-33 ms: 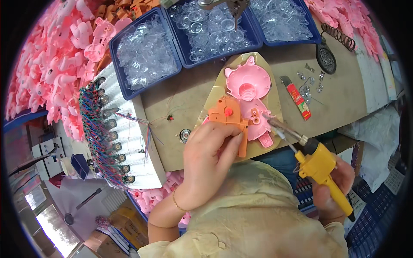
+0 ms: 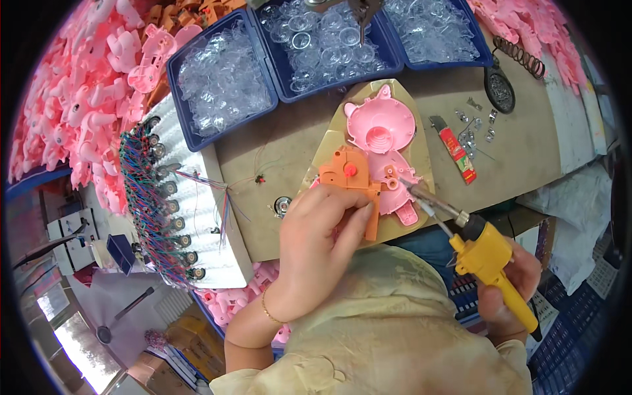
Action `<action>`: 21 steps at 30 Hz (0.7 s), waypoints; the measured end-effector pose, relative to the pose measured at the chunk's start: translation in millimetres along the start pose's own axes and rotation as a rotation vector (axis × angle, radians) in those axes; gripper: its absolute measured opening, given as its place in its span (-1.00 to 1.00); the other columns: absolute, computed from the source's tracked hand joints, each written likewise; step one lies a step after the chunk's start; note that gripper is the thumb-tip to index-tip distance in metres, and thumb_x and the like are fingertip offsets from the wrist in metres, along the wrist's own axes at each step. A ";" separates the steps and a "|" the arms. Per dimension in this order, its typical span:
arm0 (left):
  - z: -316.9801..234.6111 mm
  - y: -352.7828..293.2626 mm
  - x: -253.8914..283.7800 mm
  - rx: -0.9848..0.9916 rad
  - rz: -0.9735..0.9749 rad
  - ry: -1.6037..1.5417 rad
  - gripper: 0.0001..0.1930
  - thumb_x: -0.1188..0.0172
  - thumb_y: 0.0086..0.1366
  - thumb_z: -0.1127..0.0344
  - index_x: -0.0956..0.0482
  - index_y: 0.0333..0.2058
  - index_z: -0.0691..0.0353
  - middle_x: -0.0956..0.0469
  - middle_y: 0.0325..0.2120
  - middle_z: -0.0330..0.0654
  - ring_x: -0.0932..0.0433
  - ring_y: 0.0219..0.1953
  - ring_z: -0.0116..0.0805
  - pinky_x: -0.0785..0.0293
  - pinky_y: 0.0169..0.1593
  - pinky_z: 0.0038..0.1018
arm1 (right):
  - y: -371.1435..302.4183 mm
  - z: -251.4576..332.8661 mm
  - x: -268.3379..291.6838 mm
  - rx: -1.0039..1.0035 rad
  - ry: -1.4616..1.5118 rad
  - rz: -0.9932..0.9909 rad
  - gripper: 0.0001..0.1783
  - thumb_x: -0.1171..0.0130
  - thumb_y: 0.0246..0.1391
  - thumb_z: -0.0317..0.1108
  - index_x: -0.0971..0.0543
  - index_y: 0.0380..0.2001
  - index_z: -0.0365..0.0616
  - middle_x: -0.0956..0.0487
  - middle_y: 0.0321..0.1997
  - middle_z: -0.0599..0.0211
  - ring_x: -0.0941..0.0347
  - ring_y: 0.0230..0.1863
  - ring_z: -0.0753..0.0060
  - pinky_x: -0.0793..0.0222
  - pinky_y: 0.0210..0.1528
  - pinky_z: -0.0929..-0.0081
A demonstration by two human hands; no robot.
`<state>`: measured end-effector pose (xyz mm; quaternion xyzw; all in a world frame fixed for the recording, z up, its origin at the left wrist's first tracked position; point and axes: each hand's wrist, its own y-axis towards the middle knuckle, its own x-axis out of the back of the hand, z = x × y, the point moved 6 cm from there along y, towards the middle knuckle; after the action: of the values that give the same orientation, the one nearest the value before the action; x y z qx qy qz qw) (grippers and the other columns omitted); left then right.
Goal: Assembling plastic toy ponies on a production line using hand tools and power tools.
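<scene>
My left hand is closed on an orange plastic housing with a red round knob, pinching its lower edge between thumb and fingers. Beside and partly under that housing lies an open pink toy shell, inner side up, on a tan board. A small orange ring-shaped part sits in the shell's lower half. In my right hand is a yellow soldering gun, gripped by its handle. Its metal tip points left and reaches over the shell's right edge; whether it touches cannot be made out.
Blue bins of clear plastic domes line the back. Pink parts pile up at left, near a white foam block with wired speakers. A loose speaker, a slim red packet and small metal pieces lie on the table.
</scene>
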<state>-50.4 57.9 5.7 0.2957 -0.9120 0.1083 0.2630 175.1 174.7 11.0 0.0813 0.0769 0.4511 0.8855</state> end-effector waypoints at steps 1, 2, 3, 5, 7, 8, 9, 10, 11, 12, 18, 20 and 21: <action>-0.9 1.9 1.6 0.005 -0.001 -0.005 -0.93 -0.20 0.06 0.43 -0.53 -0.44 0.25 -0.45 -0.55 -0.18 -0.40 -0.50 -0.24 -0.30 -0.35 -0.40 | -0.1 0.5 -1.4 0.063 -0.023 0.059 -0.30 -0.23 0.00 -0.34 -0.13 0.16 -0.12 -0.31 0.06 -0.29 -0.36 0.04 0.03 -0.34 0.01 0.22; -2.2 3.7 2.0 -0.011 0.049 0.004 -0.94 -0.19 0.08 0.46 -0.52 -0.44 0.29 -0.47 -0.53 -0.18 -0.42 -0.50 -0.32 -0.34 -0.37 -0.47 | 1.1 1.2 -4.1 0.127 -0.042 0.118 -0.28 -0.25 -0.01 -0.34 -0.12 0.16 -0.15 -0.32 0.02 -0.37 -0.42 -0.03 -0.01 -0.39 -0.05 0.24; -3.7 5.3 1.6 -0.028 0.099 0.015 -0.95 -0.18 0.11 0.49 -0.52 -0.43 0.33 -0.48 -0.52 -0.18 -0.44 -0.49 -0.40 -0.37 -0.40 -0.55 | 8.5 4.4 -9.7 0.187 -0.093 0.169 -0.26 -0.26 -0.04 -0.39 -0.12 0.16 -0.19 -0.37 -0.07 -0.45 -0.49 -0.17 -0.06 -0.46 -0.20 0.25; -4.7 8.5 3.4 -0.026 0.120 0.030 -0.95 -0.18 0.10 0.48 -0.52 -0.44 0.32 -0.47 -0.53 -0.19 -0.43 -0.49 -0.39 -0.36 -0.39 -0.53 | 13.0 8.2 -12.6 0.178 -0.126 0.210 -0.28 -0.25 -0.04 -0.40 -0.13 0.15 -0.20 -0.38 -0.09 -0.44 -0.50 -0.19 -0.08 -0.47 -0.23 0.25; -4.2 9.0 4.0 -0.026 0.142 0.046 -0.94 -0.19 0.09 0.47 -0.52 -0.45 0.32 -0.47 -0.54 -0.19 -0.43 -0.49 -0.38 -0.34 -0.38 -0.52 | 14.0 9.2 -16.2 0.171 -0.160 0.248 -0.29 -0.25 -0.05 -0.41 -0.14 0.14 -0.21 -0.40 -0.11 -0.42 -0.51 -0.20 -0.10 -0.48 -0.25 0.25; -3.6 8.9 3.8 -0.021 0.140 0.050 -0.94 -0.20 0.08 0.46 -0.52 -0.46 0.31 -0.46 -0.55 -0.20 -0.42 -0.49 -0.37 -0.33 -0.37 -0.51 | 13.2 9.3 -16.6 0.170 -0.186 0.254 -0.32 -0.25 -0.06 -0.42 -0.17 0.11 -0.20 -0.39 -0.10 -0.43 -0.51 -0.21 -0.10 -0.48 -0.25 0.25; -3.1 8.9 3.8 -0.016 0.138 0.054 -0.93 -0.21 0.07 0.45 -0.52 -0.47 0.30 -0.46 -0.56 -0.20 -0.42 -0.49 -0.36 -0.32 -0.37 -0.50 | 12.7 9.0 -17.0 0.169 -0.210 0.260 -0.34 -0.25 -0.07 -0.44 -0.20 0.09 -0.19 -0.38 -0.10 -0.44 -0.51 -0.21 -0.11 -0.49 -0.25 0.25; -3.3 9.2 3.9 -0.014 0.138 0.055 -0.93 -0.21 0.07 0.45 -0.52 -0.47 0.30 -0.46 -0.56 -0.20 -0.42 -0.49 -0.36 -0.32 -0.37 -0.50 | 13.7 8.2 -18.5 0.169 -0.209 0.261 -0.34 -0.25 -0.07 -0.44 -0.20 0.09 -0.19 -0.38 -0.10 -0.44 -0.51 -0.21 -0.11 -0.49 -0.25 0.25; -3.9 9.6 3.7 -0.008 0.144 0.050 -0.93 -0.21 0.06 0.45 -0.52 -0.47 0.30 -0.46 -0.56 -0.21 -0.42 -0.49 -0.36 -0.31 -0.37 -0.50 | 15.5 8.8 -19.9 0.172 -0.170 0.243 -0.37 -0.26 -0.08 -0.44 -0.22 0.06 -0.19 -0.37 -0.09 -0.45 -0.52 -0.21 -0.10 -0.49 -0.24 0.25; -4.0 9.9 3.3 -0.002 0.151 0.045 -0.93 -0.22 0.06 0.45 -0.52 -0.47 0.30 -0.45 -0.57 -0.21 -0.41 -0.49 -0.36 -0.31 -0.37 -0.50 | 16.9 9.2 -20.0 0.176 -0.131 0.225 -0.40 -0.27 -0.09 -0.45 -0.24 0.03 -0.18 -0.36 -0.08 -0.46 -0.52 -0.21 -0.10 -0.50 -0.24 0.25; -4.9 11.1 4.0 -0.023 0.158 0.058 -0.93 -0.22 0.05 0.45 -0.52 -0.48 0.30 -0.45 -0.57 -0.21 -0.41 -0.50 -0.37 -0.30 -0.39 -0.50 | 15.5 5.3 -20.6 0.189 -0.127 0.253 -0.42 -0.29 -0.12 -0.45 -0.27 -0.01 -0.18 -0.37 -0.08 -0.46 -0.54 -0.32 -0.07 -0.50 -0.33 0.31; -3.3 11.9 3.6 -0.036 0.157 0.063 -0.93 -0.22 0.04 0.45 -0.52 -0.48 0.30 -0.45 -0.57 -0.21 -0.41 -0.51 -0.37 -0.30 -0.39 -0.50 | 16.4 4.0 -18.1 -0.175 -0.160 0.390 -0.43 -0.30 -0.13 -0.44 -0.29 -0.03 -0.16 -0.38 -0.10 -0.45 -0.54 -0.36 -0.04 -0.49 -0.38 0.35; -3.0 12.2 3.2 -0.050 0.157 0.067 -0.93 -0.22 0.04 0.45 -0.52 -0.49 0.31 -0.45 -0.58 -0.20 -0.41 -0.51 -0.37 -0.30 -0.40 -0.50 | 6.9 -9.6 -19.0 -0.542 -0.191 0.522 -0.45 -0.30 -0.13 -0.43 -0.30 -0.05 -0.14 -0.39 -0.11 -0.44 -0.54 -0.40 -0.02 -0.48 -0.43 0.38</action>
<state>-58.6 67.2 9.4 0.2130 -0.9255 0.1154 0.2913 156.6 164.0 4.4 -0.0970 -0.1513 0.6556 0.7334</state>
